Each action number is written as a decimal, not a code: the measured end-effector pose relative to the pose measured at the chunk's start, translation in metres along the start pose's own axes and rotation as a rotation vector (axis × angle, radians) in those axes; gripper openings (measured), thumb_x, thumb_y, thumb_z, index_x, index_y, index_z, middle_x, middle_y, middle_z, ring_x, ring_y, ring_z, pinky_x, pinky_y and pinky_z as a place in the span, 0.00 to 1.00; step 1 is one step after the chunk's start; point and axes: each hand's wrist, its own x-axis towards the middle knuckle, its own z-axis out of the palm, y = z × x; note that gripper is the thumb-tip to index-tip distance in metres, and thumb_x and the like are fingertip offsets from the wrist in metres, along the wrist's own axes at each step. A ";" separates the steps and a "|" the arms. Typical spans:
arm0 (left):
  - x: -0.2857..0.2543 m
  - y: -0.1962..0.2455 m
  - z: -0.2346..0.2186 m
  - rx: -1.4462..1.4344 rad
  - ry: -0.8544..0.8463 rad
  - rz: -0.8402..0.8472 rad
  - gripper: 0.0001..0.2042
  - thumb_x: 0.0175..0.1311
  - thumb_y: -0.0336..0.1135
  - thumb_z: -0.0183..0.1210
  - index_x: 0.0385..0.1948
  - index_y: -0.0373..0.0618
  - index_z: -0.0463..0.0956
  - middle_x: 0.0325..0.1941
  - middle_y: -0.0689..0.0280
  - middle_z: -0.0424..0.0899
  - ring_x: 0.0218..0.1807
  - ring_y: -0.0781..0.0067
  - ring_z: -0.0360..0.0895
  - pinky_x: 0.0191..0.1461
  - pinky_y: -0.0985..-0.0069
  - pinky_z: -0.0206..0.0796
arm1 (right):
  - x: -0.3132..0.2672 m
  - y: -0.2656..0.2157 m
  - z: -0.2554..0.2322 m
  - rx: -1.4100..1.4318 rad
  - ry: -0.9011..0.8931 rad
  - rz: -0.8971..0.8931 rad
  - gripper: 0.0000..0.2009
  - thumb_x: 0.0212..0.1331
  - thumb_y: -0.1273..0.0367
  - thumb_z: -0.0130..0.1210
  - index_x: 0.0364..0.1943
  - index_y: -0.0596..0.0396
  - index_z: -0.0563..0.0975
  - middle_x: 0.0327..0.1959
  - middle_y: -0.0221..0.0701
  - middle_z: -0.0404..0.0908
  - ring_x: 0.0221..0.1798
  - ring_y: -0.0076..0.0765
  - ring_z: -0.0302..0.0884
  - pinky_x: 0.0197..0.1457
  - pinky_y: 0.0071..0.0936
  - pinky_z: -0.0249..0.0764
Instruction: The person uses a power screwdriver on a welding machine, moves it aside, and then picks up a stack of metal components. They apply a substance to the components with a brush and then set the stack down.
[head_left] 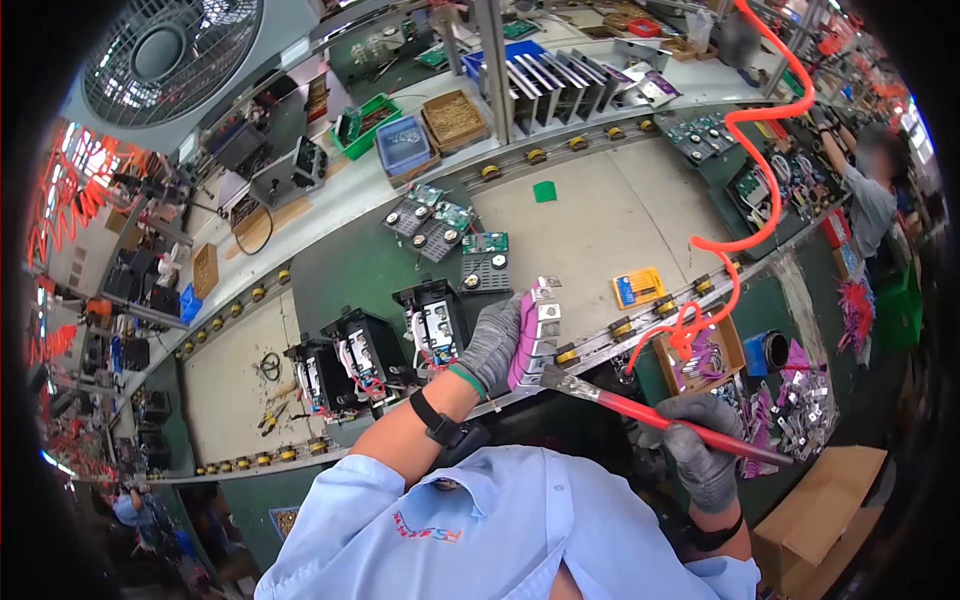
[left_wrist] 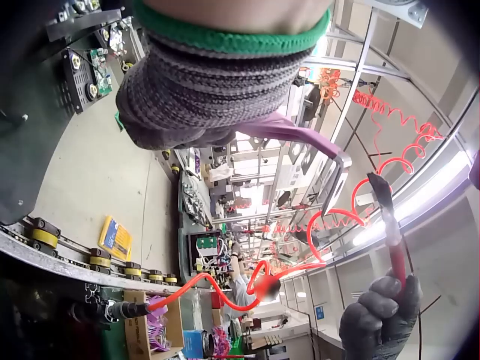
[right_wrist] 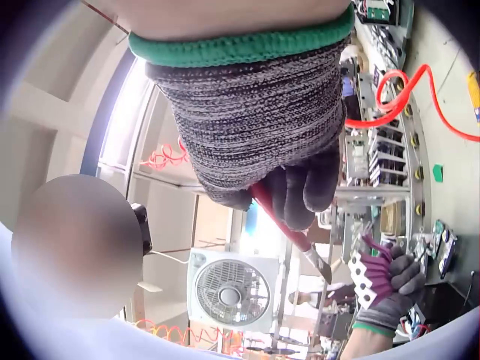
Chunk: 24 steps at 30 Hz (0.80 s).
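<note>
My gloved left hand (head_left: 492, 345) holds a fanned row of purple-coated metal strips (head_left: 528, 345), their bare, holed ends facing outward. In the right wrist view those pale ends of the strips (right_wrist: 365, 281) stand side by side beyond the fingers. A brush with a red handle (head_left: 690, 430) is gripped by my gloved right hand (head_left: 702, 455). Its dark tip (left_wrist: 380, 189) points toward the strips, and overlaps their lower end in the head view. Near the left hand, black electrical units (head_left: 437, 318) with red and white wires stand in a row.
Below the conveyor rail, a cardboard box (head_left: 738, 345) holds purple pieces, with loose metal strips (head_left: 800, 415) piled beside it. A coiled red air hose (head_left: 755, 115) hangs over the line. A yellow case (head_left: 638, 288) lies on the conveyor. Another person (head_left: 872, 195) is at the far right.
</note>
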 end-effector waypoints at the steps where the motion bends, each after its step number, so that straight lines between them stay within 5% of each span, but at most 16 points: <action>1: -0.005 0.001 0.001 -0.014 -0.017 0.024 0.10 0.69 0.45 0.64 0.36 0.49 0.83 0.26 0.72 0.83 0.22 0.79 0.79 0.24 0.76 0.73 | 0.009 0.003 0.000 -0.117 -0.096 -0.028 0.08 0.59 0.75 0.60 0.42 0.64 0.80 0.33 0.38 0.85 0.35 0.32 0.86 0.41 0.26 0.82; 3: -0.008 0.002 -0.004 0.027 -0.045 0.048 0.11 0.71 0.45 0.63 0.36 0.48 0.83 0.27 0.72 0.84 0.24 0.79 0.80 0.27 0.76 0.74 | 0.016 0.013 -0.001 -0.292 -0.172 -0.005 0.08 0.61 0.76 0.59 0.44 0.62 0.79 0.35 0.38 0.86 0.35 0.30 0.86 0.41 0.27 0.82; 8: -0.015 0.002 -0.011 0.044 0.028 0.043 0.12 0.72 0.45 0.61 0.36 0.46 0.83 0.29 0.70 0.85 0.26 0.77 0.81 0.29 0.76 0.76 | 0.018 0.012 0.000 -0.179 -0.134 -0.023 0.07 0.60 0.76 0.60 0.42 0.60 0.80 0.34 0.36 0.85 0.32 0.27 0.85 0.39 0.25 0.82; 11: -0.013 0.006 -0.012 0.148 -0.040 0.026 0.17 0.79 0.45 0.51 0.44 0.40 0.81 0.36 0.66 0.85 0.33 0.77 0.80 0.40 0.76 0.77 | 0.028 0.011 -0.001 -0.449 -0.292 -0.140 0.07 0.61 0.76 0.59 0.43 0.59 0.80 0.32 0.35 0.85 0.32 0.26 0.83 0.38 0.25 0.81; 14: -0.003 -0.001 -0.020 0.210 0.012 0.051 0.17 0.79 0.45 0.50 0.44 0.40 0.81 0.35 0.67 0.85 0.33 0.79 0.79 0.41 0.77 0.75 | 0.020 0.008 0.001 -0.199 -0.095 -0.004 0.06 0.59 0.77 0.60 0.40 0.59 0.80 0.30 0.34 0.84 0.30 0.26 0.83 0.37 0.24 0.79; 18: -0.008 0.001 -0.014 0.176 -0.056 0.064 0.17 0.79 0.45 0.50 0.43 0.39 0.81 0.35 0.67 0.84 0.33 0.80 0.78 0.40 0.79 0.74 | 0.029 -0.003 0.013 -0.469 -0.244 -0.132 0.07 0.60 0.77 0.60 0.41 0.58 0.80 0.31 0.35 0.85 0.31 0.26 0.83 0.38 0.24 0.80; 22: -0.017 0.005 -0.012 0.195 0.017 0.031 0.16 0.78 0.44 0.52 0.41 0.39 0.82 0.35 0.69 0.85 0.33 0.81 0.78 0.39 0.79 0.74 | 0.027 -0.003 0.010 -0.372 -0.116 -0.157 0.06 0.58 0.77 0.62 0.39 0.57 0.80 0.29 0.33 0.84 0.29 0.27 0.82 0.36 0.24 0.79; 24: -0.018 0.001 -0.017 0.224 -0.031 0.093 0.17 0.78 0.45 0.52 0.42 0.39 0.82 0.35 0.67 0.85 0.33 0.79 0.79 0.39 0.77 0.75 | 0.024 -0.005 0.009 -0.397 -0.219 -0.236 0.06 0.57 0.77 0.62 0.39 0.56 0.80 0.28 0.32 0.83 0.27 0.27 0.81 0.35 0.24 0.78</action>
